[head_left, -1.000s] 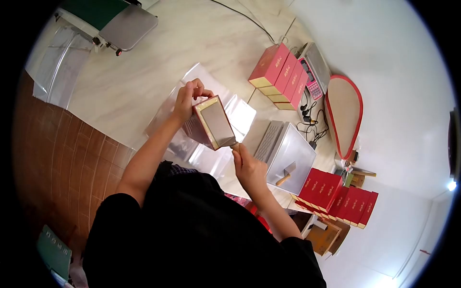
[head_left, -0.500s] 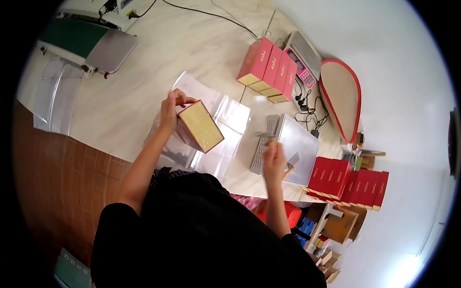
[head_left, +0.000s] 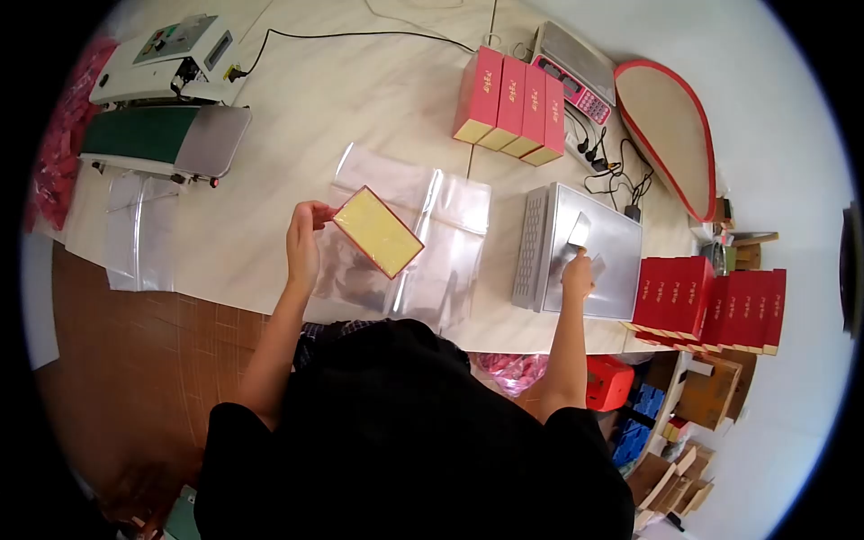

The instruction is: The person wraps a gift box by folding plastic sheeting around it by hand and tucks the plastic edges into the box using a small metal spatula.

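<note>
My left hand (head_left: 308,236) holds the side of a red-edged box (head_left: 378,231), with its pale yellow end facing up. Beneath that box, clear plastic film sheets (head_left: 459,202) lie spread on the table. Over to the right, my right hand (head_left: 578,273) is closed around a scraper (head_left: 580,230) with a flat metal blade; its handle is mostly hidden by the fingers. The blade is over the shiny flat top of a grey metal plate unit (head_left: 616,292) with slotted sides. I cannot tell whether blade and plate touch.
Several red boxes (head_left: 510,103) stand in a row at the back, beside a scale (head_left: 576,76). More red boxes (head_left: 711,301) are stacked right of the plate unit. A sealing machine (head_left: 166,135) sits at left. Cables (head_left: 621,171) and a red-rimmed tray (head_left: 670,126) lie behind.
My right hand has moved from the plate unit's slotted near side to over its top with the scraper. The left hand still holds the box, its end now turned more fully upward. The view has shifted.
</note>
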`<control>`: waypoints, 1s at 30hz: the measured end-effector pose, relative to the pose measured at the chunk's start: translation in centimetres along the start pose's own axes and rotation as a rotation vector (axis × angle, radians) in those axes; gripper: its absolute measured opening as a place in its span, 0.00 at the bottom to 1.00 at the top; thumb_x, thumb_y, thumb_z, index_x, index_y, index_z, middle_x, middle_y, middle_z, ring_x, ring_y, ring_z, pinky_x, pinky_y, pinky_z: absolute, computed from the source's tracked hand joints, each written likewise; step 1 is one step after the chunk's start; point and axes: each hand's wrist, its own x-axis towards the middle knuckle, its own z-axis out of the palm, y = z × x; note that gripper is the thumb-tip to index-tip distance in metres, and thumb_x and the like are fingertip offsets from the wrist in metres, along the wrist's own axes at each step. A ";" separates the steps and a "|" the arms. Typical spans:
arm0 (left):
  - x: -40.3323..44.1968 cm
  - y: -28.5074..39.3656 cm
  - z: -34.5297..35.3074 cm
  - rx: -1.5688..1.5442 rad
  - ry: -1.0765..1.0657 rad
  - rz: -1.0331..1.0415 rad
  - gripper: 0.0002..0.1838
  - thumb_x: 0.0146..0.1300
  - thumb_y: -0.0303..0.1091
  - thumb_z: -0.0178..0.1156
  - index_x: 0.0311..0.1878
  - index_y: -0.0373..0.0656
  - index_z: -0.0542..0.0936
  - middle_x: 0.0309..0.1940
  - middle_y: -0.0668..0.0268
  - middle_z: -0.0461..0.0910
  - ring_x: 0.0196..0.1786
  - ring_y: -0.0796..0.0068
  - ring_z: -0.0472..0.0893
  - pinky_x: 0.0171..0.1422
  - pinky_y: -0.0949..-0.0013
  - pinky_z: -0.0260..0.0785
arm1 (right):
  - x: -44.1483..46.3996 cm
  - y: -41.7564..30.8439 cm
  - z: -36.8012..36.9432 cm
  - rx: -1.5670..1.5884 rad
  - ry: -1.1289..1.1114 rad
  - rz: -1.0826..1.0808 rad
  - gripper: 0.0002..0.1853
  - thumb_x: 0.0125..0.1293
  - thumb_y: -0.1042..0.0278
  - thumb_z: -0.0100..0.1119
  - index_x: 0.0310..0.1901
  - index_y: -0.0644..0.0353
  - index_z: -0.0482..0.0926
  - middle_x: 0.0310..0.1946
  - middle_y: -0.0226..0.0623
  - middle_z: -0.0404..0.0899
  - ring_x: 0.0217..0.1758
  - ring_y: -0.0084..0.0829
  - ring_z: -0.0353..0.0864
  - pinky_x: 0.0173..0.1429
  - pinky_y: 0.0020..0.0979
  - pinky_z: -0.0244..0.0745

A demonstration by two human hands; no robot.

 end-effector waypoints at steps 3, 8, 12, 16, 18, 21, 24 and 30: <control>-1.0 0.5 -1.2 0.021 0.023 -0.050 0.25 0.82 0.49 0.35 0.48 0.40 0.76 0.43 0.61 0.84 0.47 0.71 0.82 0.55 0.68 0.69 | -2.1 -1.1 -1.6 -0.230 0.142 -0.149 0.19 0.77 0.55 0.41 0.47 0.63 0.76 0.42 0.47 0.83 0.47 0.44 0.87 0.46 0.44 0.82; -2.1 -1.9 -3.6 0.059 0.053 -0.050 0.23 0.81 0.49 0.37 0.49 0.41 0.76 0.44 0.61 0.84 0.47 0.71 0.83 0.55 0.68 0.68 | -4.8 -4.4 -1.4 -0.185 0.668 -0.484 0.09 0.69 0.64 0.53 0.43 0.61 0.76 0.39 0.44 0.81 0.37 0.40 0.82 0.39 0.39 0.79; -1.9 -3.0 -4.0 0.029 0.013 -0.139 0.21 0.80 0.51 0.40 0.52 0.44 0.75 0.48 0.63 0.82 0.51 0.72 0.80 0.57 0.66 0.66 | -14.6 -17.9 -2.1 0.670 0.243 -0.698 0.26 0.64 0.50 0.62 0.54 0.62 0.76 0.52 0.53 0.77 0.54 0.54 0.75 0.59 0.48 0.70; -1.5 -4.5 -4.6 -0.054 0.020 -0.250 0.19 0.78 0.51 0.44 0.52 0.45 0.75 0.48 0.66 0.80 0.52 0.73 0.79 0.56 0.67 0.66 | -27.5 -25.2 -9.9 0.640 0.087 -1.029 0.39 0.52 0.54 0.71 0.64 0.64 0.70 0.54 0.51 0.76 0.57 0.51 0.74 0.61 0.46 0.70; -1.2 -5.9 -5.3 -0.107 -0.013 -0.329 0.20 0.77 0.52 0.45 0.52 0.46 0.75 0.47 0.67 0.80 0.50 0.74 0.79 0.55 0.68 0.67 | -29.9 -27.1 -9.3 0.663 0.050 -1.164 0.41 0.55 0.55 0.70 0.68 0.63 0.65 0.53 0.50 0.73 0.55 0.48 0.72 0.58 0.45 0.70; -1.5 -8.6 -6.7 -0.187 -0.123 -0.576 0.20 0.76 0.54 0.47 0.52 0.47 0.75 0.45 0.68 0.80 0.47 0.74 0.80 0.49 0.69 0.70 | -30.2 -29.6 -6.7 0.395 -0.004 -1.187 0.39 0.55 0.59 0.68 0.69 0.58 0.65 0.52 0.51 0.71 0.55 0.49 0.72 0.58 0.47 0.69; -3.4 -10.5 -7.3 -0.259 -0.360 -0.808 0.26 0.74 0.61 0.48 0.55 0.46 0.73 0.49 0.64 0.80 0.47 0.68 0.81 0.49 0.64 0.74 | -29.4 -27.9 -8.6 0.400 -0.020 -1.150 0.37 0.53 0.63 0.68 0.68 0.53 0.68 0.53 0.53 0.71 0.55 0.50 0.72 0.55 0.46 0.69; -3.3 -8.3 -3.6 -0.845 -0.656 -1.101 0.48 0.64 0.78 0.41 0.69 0.41 0.67 0.59 0.58 0.77 0.63 0.59 0.78 0.68 0.59 0.71 | -29.8 -22.6 -16.6 0.842 0.165 -1.109 0.35 0.51 0.66 0.71 0.64 0.55 0.72 0.55 0.54 0.70 0.54 0.52 0.72 0.57 0.46 0.70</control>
